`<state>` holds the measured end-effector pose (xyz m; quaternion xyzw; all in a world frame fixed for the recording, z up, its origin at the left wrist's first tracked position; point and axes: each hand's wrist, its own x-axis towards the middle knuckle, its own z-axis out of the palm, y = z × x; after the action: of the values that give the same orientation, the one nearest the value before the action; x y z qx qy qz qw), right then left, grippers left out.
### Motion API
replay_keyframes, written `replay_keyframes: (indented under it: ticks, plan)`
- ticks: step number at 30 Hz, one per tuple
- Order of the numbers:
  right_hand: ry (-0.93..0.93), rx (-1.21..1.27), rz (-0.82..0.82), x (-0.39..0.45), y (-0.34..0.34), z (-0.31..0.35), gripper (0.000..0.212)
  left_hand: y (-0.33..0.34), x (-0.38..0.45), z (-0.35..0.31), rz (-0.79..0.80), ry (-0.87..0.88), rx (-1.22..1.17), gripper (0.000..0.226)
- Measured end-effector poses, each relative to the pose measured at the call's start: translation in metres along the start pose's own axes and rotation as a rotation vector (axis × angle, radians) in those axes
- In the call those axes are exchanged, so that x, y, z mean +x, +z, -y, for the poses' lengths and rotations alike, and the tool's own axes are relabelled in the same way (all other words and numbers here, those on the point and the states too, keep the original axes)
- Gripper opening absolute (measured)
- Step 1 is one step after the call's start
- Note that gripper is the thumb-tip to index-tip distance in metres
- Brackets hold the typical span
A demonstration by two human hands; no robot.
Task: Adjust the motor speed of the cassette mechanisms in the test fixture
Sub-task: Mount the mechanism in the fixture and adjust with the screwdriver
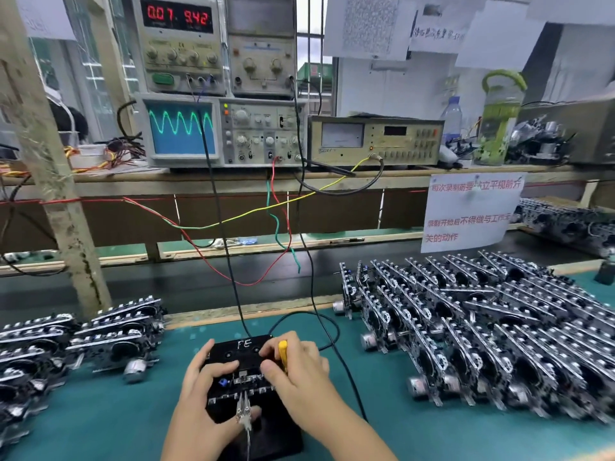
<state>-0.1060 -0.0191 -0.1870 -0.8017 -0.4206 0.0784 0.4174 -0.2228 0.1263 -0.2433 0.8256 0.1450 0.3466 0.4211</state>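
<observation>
Fixture, black box-shaped test block (266,427) on the teal mat, under both hands | black-and-silver metal cassette mechanism (241,367) seated on top: light, stiff, likely fragile, best held by its edges | left hand (203,390) fingers spread, pressing it down | right hand (299,371) closed around yellow-handled screwdriver (283,354), tip hidden.

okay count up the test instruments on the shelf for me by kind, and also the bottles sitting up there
Power supply with red digits: 1
Beige box with two knobs: 1
Oscilloscope showing a green wave: 1
Meter box with rows of buttons: 1
Clear water bottle: 1
Green-handled jug: 1
Total: 6
</observation>
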Motion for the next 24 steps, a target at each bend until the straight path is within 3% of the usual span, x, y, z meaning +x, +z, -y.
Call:
replay_keyframes:
  ticks: [24]
  plan:
    - [0.001,0.054,0.104,-0.009,-0.007,0.003,0.027,-0.003,-0.003,-0.019,0.020,-0.071,-0.024,0.075]
